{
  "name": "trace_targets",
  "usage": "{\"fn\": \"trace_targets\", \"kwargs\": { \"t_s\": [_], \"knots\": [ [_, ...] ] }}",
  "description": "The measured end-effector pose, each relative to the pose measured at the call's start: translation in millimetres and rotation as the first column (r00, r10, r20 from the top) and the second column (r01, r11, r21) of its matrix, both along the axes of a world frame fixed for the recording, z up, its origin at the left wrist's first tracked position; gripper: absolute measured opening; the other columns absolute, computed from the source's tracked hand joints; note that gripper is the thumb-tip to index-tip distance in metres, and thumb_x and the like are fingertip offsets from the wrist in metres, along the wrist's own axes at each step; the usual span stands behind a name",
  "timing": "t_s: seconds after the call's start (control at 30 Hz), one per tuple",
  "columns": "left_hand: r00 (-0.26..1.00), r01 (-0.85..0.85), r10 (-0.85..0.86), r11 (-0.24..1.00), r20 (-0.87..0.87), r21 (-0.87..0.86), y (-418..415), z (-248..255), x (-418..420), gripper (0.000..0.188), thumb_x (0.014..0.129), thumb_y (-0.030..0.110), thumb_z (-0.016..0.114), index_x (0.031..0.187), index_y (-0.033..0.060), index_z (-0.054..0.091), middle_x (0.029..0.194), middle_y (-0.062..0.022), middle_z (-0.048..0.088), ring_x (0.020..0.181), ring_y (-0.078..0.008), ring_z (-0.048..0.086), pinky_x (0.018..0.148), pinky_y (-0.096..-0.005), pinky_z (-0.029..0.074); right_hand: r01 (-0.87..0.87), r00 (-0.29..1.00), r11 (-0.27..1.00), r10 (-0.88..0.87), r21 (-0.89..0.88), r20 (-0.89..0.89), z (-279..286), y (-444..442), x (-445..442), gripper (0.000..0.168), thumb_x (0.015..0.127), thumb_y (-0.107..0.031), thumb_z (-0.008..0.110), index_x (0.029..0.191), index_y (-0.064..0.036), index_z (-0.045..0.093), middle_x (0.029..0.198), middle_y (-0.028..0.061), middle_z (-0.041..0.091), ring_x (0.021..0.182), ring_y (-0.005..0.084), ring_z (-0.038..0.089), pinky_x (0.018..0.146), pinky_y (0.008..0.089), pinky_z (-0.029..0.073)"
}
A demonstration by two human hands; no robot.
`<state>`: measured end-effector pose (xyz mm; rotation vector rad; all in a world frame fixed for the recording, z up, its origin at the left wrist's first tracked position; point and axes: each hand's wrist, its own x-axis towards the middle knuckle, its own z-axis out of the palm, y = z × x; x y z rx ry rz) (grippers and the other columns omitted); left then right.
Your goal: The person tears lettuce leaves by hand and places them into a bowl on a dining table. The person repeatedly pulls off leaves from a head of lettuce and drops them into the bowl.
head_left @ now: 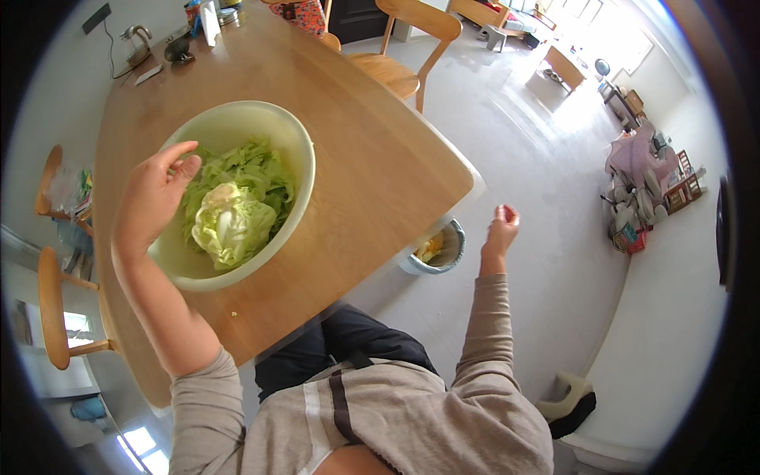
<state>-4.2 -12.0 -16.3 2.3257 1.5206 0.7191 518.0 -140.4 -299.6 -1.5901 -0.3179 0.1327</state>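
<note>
A large pale green plastic bowl [304, 196] stands on the wooden table. Torn green lettuce leaves [252, 163] lie inside it, with a partly stripped lettuce head [228, 228] on top toward the near side. My left hand [151, 193] is over the bowl's left rim, its thumb and forefinger a little apart and nothing visible between them. Off the table's right edge, my right hand [503, 230] is raised above the floor with its fingers curled together; I see nothing in it. Just left of that hand, a lined waste bin [456, 249] on the floor contains yellowish leaf scraps [430, 246].
The wooden table [368, 184] has a rounded corner on the right. A glass kettle [138, 50], a dark teapot [178, 50] and white tissues [209, 24] stand at its far end. Wooden chairs [424, 35] surround it. A beige stool [561, 395] is by the right wall.
</note>
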Motion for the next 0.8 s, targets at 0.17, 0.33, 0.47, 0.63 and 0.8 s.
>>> {"fn": "trace_targets", "kwargs": {
  "t_s": [0.17,0.33,0.47,0.63,0.8],
  "knots": [
    [0.999,0.043,-0.041,0.992,0.018,-0.122,2.1,-8.6,-10.1,0.053,0.087,0.038,0.066,0.126,0.0023,0.056,0.095,-0.0164,0.067,0.075,-0.0219,0.064,0.068,-0.0333,0.05,-0.264,0.946,0.926,0.195,0.27,0.258,186.0,27.4,-112.0,0.02,0.091,-0.01,0.059,0.11,-0.004,0.055,0.096,0.0001,0.051,0.083,0.0083,0.044,0.078,0.0245,0.04],
    [0.96,0.217,-0.258,0.932,-0.111,-0.292,-4.6,4.1,-3.8,0.087,0.071,0.05,0.077,0.138,0.0053,0.044,0.115,-0.0207,0.061,0.1,-0.0278,0.062,0.087,-0.0358,0.048,-0.721,0.684,0.671,0.647,0.172,0.337,243.7,61.8,-210.4,0.018,0.091,-0.014,0.059,0.106,-0.007,0.059,0.102,0.0011,0.053,0.094,0.0111,0.046,0.08,0.0252,0.039],
    [0.921,0.264,-0.306,0.945,-0.24,-0.193,-3.4,-9.7,-4.1,0.096,0.066,0.052,0.079,0.137,-0.0017,0.042,0.123,-0.0235,0.057,0.11,-0.0343,0.058,0.094,-0.0381,0.045,-0.891,0.349,0.45,0.767,-0.063,0.539,252.6,99.8,-281.0,0.02,0.088,-0.017,0.064,0.105,-0.007,0.062,0.104,0.0053,0.062,0.103,0.0191,0.053,0.086,0.0333,0.042],
    [0.951,0.146,-0.234,0.917,-0.204,-0.372,8.9,-23.5,-4.6,0.089,0.07,0.052,0.074,0.136,0.001,0.044,0.121,-0.0242,0.058,0.113,-0.0351,0.056,0.096,-0.0381,0.044,-0.969,0.166,0.237,0.829,-0.066,0.535,244.6,134.0,-332.8,0.018,0.088,-0.018,0.064,0.102,-0.006,0.064,0.107,0.0056,0.065,0.11,0.0204,0.054,0.096,0.0379,0.04],
    [0.933,0.225,-0.324,0.865,-0.157,-0.449,9.9,-13.9,-11.3,0.061,0.08,0.045,0.066,0.127,0.0078,0.052,0.109,-0.0193,0.064,0.103,-0.0338,0.06,0.09,-0.0399,0.046,-0.98,0.15,0.195,0.862,-0.045,0.484,255.6,148.9,-353.8,0.018,0.089,-0.018,0.063,0.102,-0.006,0.064,0.106,0.0045,0.066,0.114,0.02,0.053,0.097,0.0384,0.04]
  ]
}}
